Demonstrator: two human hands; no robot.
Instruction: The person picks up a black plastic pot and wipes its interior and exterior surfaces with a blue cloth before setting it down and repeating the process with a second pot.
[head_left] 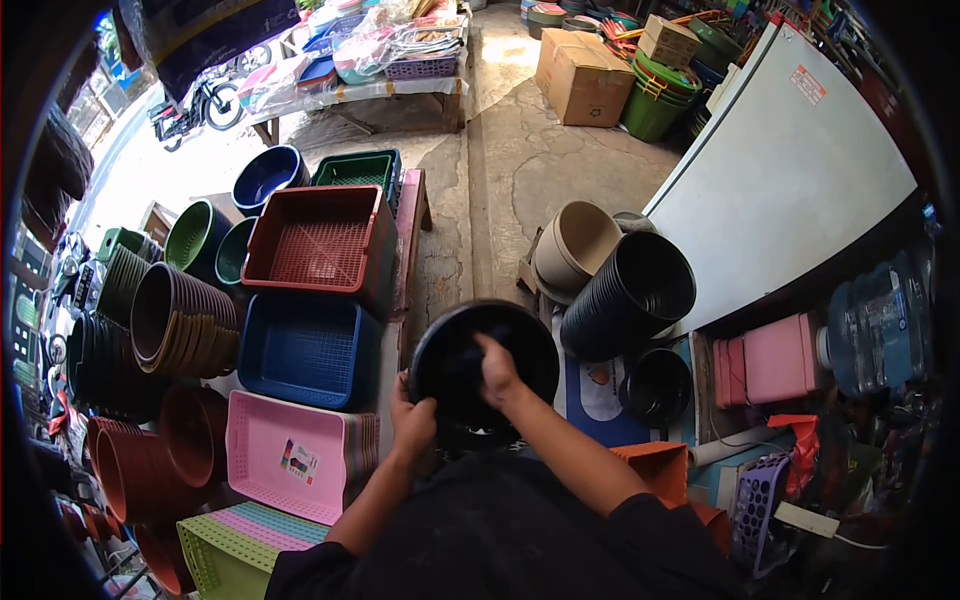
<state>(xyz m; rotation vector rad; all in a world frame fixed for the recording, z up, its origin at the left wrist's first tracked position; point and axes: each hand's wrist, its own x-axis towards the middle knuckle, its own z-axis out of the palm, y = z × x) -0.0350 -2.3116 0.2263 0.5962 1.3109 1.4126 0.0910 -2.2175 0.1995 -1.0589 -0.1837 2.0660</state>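
Pot [455, 372] — hands [413, 420] at rim and opening

Blk round pot [535, 352], open mouth up, interior dark; held near ctr., L hand [412, 418] at its left side, R hand [498, 373] over/in mouth, just left of blk pot stack [622, 300].

2 bare hands work close together below the wearer's chest, both forearms reaching forward from dark sleeves. The left hand [412, 425] curls, thumb up; the right hand [498, 372] extends slightly farther forward, its thumb-side digit pointing up and left.
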